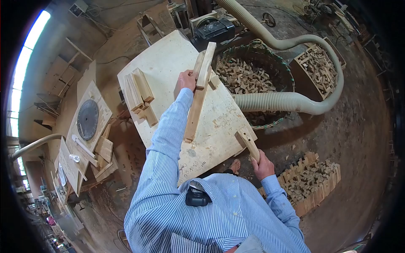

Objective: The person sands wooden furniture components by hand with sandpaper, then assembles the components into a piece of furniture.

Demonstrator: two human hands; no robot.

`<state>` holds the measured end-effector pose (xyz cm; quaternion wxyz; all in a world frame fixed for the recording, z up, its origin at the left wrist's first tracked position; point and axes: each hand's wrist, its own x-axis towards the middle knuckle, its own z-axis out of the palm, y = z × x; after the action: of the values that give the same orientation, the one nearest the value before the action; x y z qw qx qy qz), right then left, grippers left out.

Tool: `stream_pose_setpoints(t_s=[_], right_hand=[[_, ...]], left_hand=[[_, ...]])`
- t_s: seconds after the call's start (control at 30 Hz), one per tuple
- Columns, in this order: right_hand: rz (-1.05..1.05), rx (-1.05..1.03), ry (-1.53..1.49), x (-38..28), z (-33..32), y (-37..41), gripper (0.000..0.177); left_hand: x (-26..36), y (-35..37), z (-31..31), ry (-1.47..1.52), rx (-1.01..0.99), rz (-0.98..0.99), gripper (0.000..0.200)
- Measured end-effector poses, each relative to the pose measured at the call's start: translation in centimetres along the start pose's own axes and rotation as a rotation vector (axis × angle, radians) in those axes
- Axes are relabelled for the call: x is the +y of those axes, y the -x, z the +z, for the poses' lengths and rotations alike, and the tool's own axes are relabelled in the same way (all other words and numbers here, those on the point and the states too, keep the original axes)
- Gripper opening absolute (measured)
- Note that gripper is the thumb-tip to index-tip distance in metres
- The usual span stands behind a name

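My left hand is closed at the side of a wooden piece lying over a longer wooden strip on the pale worktable. Its fingertips are partly hidden against the wood. At the table's near right corner, my right hand grips the lower end of a short wooden piece with dark holes or marks near its far end. Left of my left hand lies a small stack of wooden blocks.
A wide basket of wood offcuts stands beyond the table's right side, crossed by a ribbed hose. A crate of scraps is farther right. Stacked blocks stand on the floor near my right arm. A circular saw blade lies left; a motor is at the back.
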<state>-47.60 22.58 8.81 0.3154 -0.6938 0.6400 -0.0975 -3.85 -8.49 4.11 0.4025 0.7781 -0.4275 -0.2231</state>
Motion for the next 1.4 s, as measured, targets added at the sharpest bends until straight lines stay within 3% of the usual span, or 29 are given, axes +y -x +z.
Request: stream_pose_setpoints(t_s=[0.27,0.37,0.43,0.53,0.93,1.4], right_hand=[[-0.033,-0.005,-0.024,0.1,-0.2,-0.7,0.054],[-0.005,-0.028,-0.039,-0.2,-0.6,-1.0,0.052],[0.000,-0.022,-0.029,-0.7,-0.4,-1.7,0.052],[-0.009,-0.009,-0.041,-1.8,-0.1,-3.1,0.051],[0.021,-0.040,-0.019,-9.0,-0.3,-10.1,0.053],[0.023,-0.015,0.013,-12.6,0.8,-15.3,0.056]], left_hand=[[3.8,0.4,-1.1,-0.057,-0.013,-0.039,0.034],[4.8,0.7,-1.2,-0.196,0.096,0.031,0.036],[5.5,-0.1,-1.9,-0.114,-0.014,-0.029,0.038],[5.9,-1.9,-2.7,-0.120,-0.011,-0.011,0.038],[1.1,-13.9,-2.5,-0.098,0.053,0.049,0.035],[-0.8,-21.1,-2.4,-0.127,0.129,0.093,0.035]])
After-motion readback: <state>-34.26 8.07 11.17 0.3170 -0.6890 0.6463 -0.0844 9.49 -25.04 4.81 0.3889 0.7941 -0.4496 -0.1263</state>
